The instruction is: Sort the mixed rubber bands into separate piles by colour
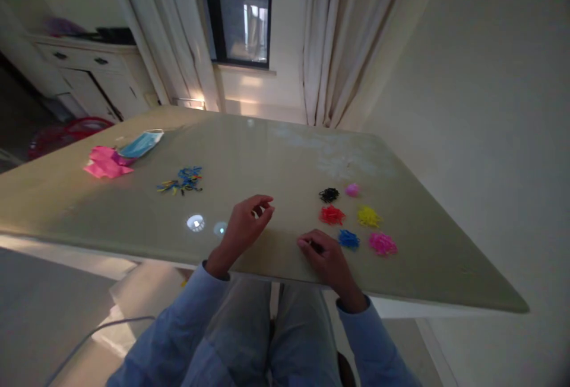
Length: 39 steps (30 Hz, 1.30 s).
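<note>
My left hand (250,219) hovers over the table near its front edge, fingers curved, with a small gap between thumb and forefinger and nothing visible in it. My right hand (325,254) is closed in a pinch just left of a blue pile (348,239); whatever its fingertips hold is too small to make out. Close by lie a red pile (332,215), a black pile (329,195), a yellow pile (369,216) and a bright pink pile (383,244), all of small thin pieces. A mixed-colour pile (182,180) of similar pieces lies to the left.
A lilac-pink clump (352,190) sits beside the black pile. Toward the far left of the glossy table (267,155) are a pink crumpled piece (107,162) and a blue face mask (141,144). A wall (490,108) stands beyond the right edge; curtains (342,37) hang behind.
</note>
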### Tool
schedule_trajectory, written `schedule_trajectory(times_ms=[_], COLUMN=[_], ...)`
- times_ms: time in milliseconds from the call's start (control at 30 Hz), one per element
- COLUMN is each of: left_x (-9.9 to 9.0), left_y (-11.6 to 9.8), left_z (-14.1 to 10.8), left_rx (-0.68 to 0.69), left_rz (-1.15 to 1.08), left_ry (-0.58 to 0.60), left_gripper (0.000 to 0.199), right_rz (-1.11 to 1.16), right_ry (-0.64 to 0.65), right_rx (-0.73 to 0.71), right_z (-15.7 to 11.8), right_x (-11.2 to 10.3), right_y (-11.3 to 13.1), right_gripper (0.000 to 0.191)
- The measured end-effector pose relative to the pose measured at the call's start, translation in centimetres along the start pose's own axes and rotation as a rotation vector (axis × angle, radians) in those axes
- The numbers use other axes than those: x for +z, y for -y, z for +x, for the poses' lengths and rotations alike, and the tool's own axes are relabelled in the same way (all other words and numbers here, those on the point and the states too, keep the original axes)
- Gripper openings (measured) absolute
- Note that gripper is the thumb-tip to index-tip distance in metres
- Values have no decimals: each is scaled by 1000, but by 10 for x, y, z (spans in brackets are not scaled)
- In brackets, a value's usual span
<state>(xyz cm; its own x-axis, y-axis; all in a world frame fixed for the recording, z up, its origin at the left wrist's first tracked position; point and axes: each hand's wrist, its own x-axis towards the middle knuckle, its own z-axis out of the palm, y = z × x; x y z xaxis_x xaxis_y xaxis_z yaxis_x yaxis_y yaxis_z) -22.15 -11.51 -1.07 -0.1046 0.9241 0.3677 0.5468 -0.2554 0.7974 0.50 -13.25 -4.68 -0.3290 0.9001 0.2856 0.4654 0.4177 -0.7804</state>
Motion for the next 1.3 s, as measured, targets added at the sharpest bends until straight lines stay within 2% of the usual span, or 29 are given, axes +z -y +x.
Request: schedule_trajectory(times_ms=[167, 233, 333, 500, 600, 667, 800, 867, 1000, 1300], left_x=[-37, -45, -49, -47, -44, -43, -42, -42, -42, -46], left_y=[46, 57, 63, 59, 60, 62, 64, 63, 62, 61], left_z=[-27, -31, -35, -38, -39, -40, -41, -41, -40, -40], left_rx=[-30, -37, -55, -30, -23, 20, 76, 56, 53, 82], left_rz=[148, 179, 166, 195, 218, 247, 317, 332, 327, 241], left_ry=[-26, -10, 29, 95, 100, 147, 231, 228, 218, 203], left_gripper=[19, 19, 19, 16, 17, 16, 13, 14, 14, 15], right_rz=[-113, -105, -100, -152, -287, -410, -470, -486, -499, -349], right_ry=[49, 84, 107, 190, 329, 434, 492, 490, 491, 457], right_rx=[91, 106, 59, -128, -207, -262, -295, -294, -289, -272], right_z=[11, 22, 50, 118, 158, 180, 209, 215, 217, 196], right_x=[5, 11, 31, 95, 140, 166, 199, 207, 211, 192], right_y=[12, 23, 45, 79, 92, 97, 100, 99, 96, 89], right_gripper=[19, 20, 21, 18, 23, 28, 22, 16, 21, 13])
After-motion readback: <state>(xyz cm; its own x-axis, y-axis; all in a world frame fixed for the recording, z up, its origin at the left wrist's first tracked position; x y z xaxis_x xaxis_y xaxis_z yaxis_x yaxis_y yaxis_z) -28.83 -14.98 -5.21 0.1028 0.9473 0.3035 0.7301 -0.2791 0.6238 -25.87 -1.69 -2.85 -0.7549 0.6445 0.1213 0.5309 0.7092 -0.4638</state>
